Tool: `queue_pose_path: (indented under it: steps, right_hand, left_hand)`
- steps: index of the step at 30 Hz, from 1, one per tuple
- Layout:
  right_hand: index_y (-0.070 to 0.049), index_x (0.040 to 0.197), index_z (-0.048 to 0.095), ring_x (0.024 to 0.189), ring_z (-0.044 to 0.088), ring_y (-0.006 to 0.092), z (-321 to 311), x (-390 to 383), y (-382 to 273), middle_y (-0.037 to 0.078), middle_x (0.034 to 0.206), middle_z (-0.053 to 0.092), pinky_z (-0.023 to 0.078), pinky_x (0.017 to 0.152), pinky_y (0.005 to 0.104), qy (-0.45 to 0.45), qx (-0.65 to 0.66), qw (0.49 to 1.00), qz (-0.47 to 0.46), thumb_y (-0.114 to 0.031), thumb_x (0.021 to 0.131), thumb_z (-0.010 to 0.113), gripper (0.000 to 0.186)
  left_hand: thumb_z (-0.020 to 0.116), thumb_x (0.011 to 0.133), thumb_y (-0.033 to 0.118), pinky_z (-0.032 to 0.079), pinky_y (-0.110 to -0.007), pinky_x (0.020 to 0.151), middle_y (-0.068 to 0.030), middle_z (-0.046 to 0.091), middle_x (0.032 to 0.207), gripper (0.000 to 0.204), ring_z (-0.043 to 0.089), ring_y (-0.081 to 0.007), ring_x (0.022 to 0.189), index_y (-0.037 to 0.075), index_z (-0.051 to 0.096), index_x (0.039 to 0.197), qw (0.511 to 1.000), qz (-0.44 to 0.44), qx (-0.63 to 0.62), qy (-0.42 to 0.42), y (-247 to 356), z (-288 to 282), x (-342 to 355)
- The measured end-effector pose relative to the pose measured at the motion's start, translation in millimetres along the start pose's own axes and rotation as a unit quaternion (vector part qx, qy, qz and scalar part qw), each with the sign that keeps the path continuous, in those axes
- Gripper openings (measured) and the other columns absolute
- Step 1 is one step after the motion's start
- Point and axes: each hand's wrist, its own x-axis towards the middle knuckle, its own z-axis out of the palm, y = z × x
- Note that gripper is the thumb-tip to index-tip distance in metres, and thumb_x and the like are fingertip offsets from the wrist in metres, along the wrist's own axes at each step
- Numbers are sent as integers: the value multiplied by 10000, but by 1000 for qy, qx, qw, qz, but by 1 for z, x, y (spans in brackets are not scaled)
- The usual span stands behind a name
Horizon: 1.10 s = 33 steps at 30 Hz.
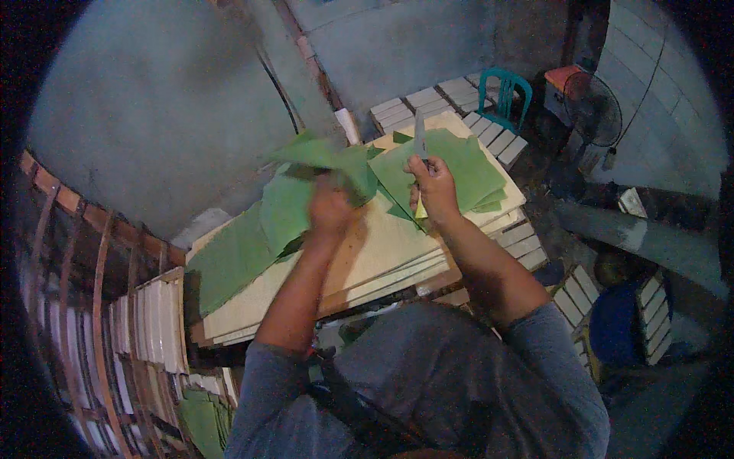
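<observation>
My right hand (434, 187) is closed round a knife (419, 138), its blade pointing up and away from me. Below the fist a yellow bit of the handle shows. Blurred by motion, my left hand (330, 205) grips a piece of banana leaf (325, 155) that is lifted and folded over it. More cut banana leaves (459, 168) lie in a pile behind and beside my right hand. On the left, a long run of leaf (233, 264) spreads over the pale boards (397, 249) stacked as a work surface.
White slatted blocks (420, 99) lie in rows beyond the boards, near a teal plastic chair (505, 96). A standing fan (592, 109) is at the right. Wooden racks (99, 260) holding pale slabs stand at the left. A blue drum (615, 325) sits at the lower right.
</observation>
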Motion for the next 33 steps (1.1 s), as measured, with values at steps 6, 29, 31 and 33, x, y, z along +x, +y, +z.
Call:
queue_pose_path:
  steps: [6, 29, 31, 33]
  right_hand:
    - [7, 1309, 491, 703, 624, 148, -38, 15, 26, 110, 1007, 651, 474, 485, 290, 88, -297, 921, -236, -155, 916, 781, 515]
    - [-4, 1105, 626, 952, 712, 363, -214, 83, 0, 207, 998, 712, 541, 819, 465, 216, -521, 826, -2, -108, 831, 715, 307]
    - [-14, 1098, 624, 940, 714, 372, -222, 77, 4, 205, 993, 714, 541, 808, 470, 248, -527, 812, -28, -91, 838, 686, 278]
    - [-22, 1122, 618, 928, 715, 383, -222, 68, 6, 203, 989, 716, 544, 799, 473, 268, -536, 797, -70, -89, 850, 671, 285]
  left_hand:
    - [663, 840, 55, 335, -694, 1146, -237, 346, 1615, 720, 253, -478, 1531, 41, 442, 1525, 971, 153, 105, -153, 112, 72, -19]
    - [603, 944, 123, 192, -699, 1216, -125, 464, 1583, 561, 332, -430, 1514, 203, 528, 1493, 939, 244, 130, -203, 41, 100, -26]
    - [603, 936, 97, 190, -688, 1224, -125, 473, 1578, 567, 335, -427, 1514, 185, 528, 1492, 939, 255, 111, -202, 37, 99, -14]
    - [612, 925, 81, 207, -677, 1224, -128, 488, 1565, 572, 353, -424, 1505, 165, 530, 1486, 943, 265, 86, -183, 31, 93, -7]
